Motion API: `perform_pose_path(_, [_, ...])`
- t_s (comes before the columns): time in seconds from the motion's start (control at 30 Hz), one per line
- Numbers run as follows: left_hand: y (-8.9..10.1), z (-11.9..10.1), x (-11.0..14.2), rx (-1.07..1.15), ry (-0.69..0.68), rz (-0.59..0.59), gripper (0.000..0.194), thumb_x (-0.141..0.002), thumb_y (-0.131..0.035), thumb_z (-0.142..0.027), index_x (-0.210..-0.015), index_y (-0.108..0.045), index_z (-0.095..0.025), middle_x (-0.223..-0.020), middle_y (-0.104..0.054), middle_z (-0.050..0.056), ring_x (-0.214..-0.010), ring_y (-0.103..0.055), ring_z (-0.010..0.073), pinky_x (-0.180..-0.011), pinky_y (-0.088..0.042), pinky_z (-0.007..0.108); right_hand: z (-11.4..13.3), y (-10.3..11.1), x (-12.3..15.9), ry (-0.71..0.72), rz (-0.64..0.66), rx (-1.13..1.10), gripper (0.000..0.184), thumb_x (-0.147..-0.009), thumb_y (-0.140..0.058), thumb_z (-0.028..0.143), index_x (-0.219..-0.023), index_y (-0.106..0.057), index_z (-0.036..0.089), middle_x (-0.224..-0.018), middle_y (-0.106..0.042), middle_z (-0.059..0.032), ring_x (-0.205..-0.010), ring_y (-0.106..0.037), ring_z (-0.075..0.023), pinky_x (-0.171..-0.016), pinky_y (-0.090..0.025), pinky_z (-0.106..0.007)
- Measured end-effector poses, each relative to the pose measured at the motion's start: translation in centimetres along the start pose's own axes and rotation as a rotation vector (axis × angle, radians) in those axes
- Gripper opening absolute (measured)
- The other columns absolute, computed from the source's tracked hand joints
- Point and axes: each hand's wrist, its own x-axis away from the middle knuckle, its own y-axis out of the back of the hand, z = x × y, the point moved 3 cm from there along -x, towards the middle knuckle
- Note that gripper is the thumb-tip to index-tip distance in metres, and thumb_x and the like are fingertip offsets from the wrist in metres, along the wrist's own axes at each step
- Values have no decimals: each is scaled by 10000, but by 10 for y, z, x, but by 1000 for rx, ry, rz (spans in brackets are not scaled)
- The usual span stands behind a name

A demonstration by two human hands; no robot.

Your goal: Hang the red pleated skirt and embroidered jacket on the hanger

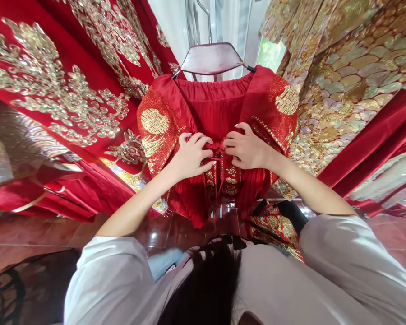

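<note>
A red garment [219, 113] with gold embroidery and a gathered top edge hangs in front of me on a clothes hanger [212, 58]. My left hand [195, 155] reaches in from the left, fingers curled at the middle of its front. Opposite it, my right hand [245, 148] has its fingertips curled inward, with the index finger raised. Both hands pinch a thin red tie cord [218, 146] that lies between them. Below the hands, a gold-patterned front band [230, 174] runs downward. The fingertips' exact grip is partly hidden.
Red cloth with silver-gold sequins [84, 104] hangs close on the left. A gold scale-patterned garment [345, 95] hangs on the right. Another red and gold embroidered piece [275, 223] lies low, near my right elbow. A tiled floor [50, 230] shows beneath.
</note>
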Motion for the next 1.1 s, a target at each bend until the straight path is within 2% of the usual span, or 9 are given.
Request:
perform_pose_path(0.2, [9,8,-15,106,99,-5,340,-883,-432,-289,-623,-605,-155,-743,-645,47,-807,-543,207,-908,-267,476,27,-7,4,-6,-216,-490,299,-898,-377,271,-733,-597,154,-827,-653,-47,-835,-567,-142,-877,-393,-335])
perform_pose_path(0.3, [10,7,-18,103,124,51,217,-801,-509,-207,-603,-580,-153,-719,-628,32,-790,-541,203,-878,-281,442,28,-27,7,-355,-39,-621,293,-902,-406,280,-848,-658,140,-752,-659,-45,-675,-589,-126,-701,-425,-259])
perform_pose_path(0.4, [9,3,-17,-6,191,67,130,-791,-558,-196,-875,-647,-152,-845,-641,70,-853,-545,244,-841,-314,425,25,-49,13,-740,31,-548,287,-880,-479,273,-1036,-680,140,-716,-662,-45,-583,-570,-132,-616,-394,-240])
perform_pose_path(0.47, [6,-2,-16,-103,217,90,207,-838,-536,-203,-1002,-638,-129,-951,-630,123,-907,-538,275,-819,-336,426,27,-59,11,-832,-83,-602,325,-877,-493,289,-1108,-671,146,-734,-668,-46,-579,-567,-132,-613,-395,-233])
perform_pose_path(0.53, [2,-5,-16,-163,207,128,208,-884,-476,-185,-971,-654,-121,-974,-614,146,-923,-531,285,-802,-350,425,31,-70,5,-879,-227,-731,334,-876,-488,323,-1085,-685,151,-711,-657,-36,-568,-562,-128,-596,-392,-222])
perform_pose_path(0.67, [-1,-3,-18,-157,128,176,248,-908,-427,-151,-868,-671,-147,-898,-602,114,-876,-524,258,-800,-355,412,40,-85,-7,-980,-445,-1030,328,-848,-483,386,-863,-705,144,-614,-589,-16,-555,-548,-125,-545,-379,-208])
perform_pose_path(0.83, [5,1,-16,-100,101,210,261,-892,-414,-97,-862,-664,-165,-914,-603,90,-891,-508,248,-833,-333,431,40,-84,-7,-970,-600,-1227,321,-761,-562,417,-597,-612,146,-588,-565,-6,-550,-479,-100,-570,-385,-216])
perform_pose_path(0.93, [13,-4,-11,-74,83,166,277,-912,-393,-117,-888,-660,-183,-929,-608,79,-903,-503,251,-825,-323,439,41,-91,6,-956,-533,-1242,350,-751,-565,417,-536,-555,141,-546,-546,-2,-551,-483,-101,-586,-383,-216])
perform_pose_path(1.1, [32,-17,6,-65,121,7,304,-935,-360,-149,-962,-656,-216,-935,-624,72,-882,-513,244,-808,-321,444,59,-122,47,-994,-77,-935,297,-837,-488,287,-606,-607,142,-626,-631,-20,-616,-561,-124,-639,-401,-216])
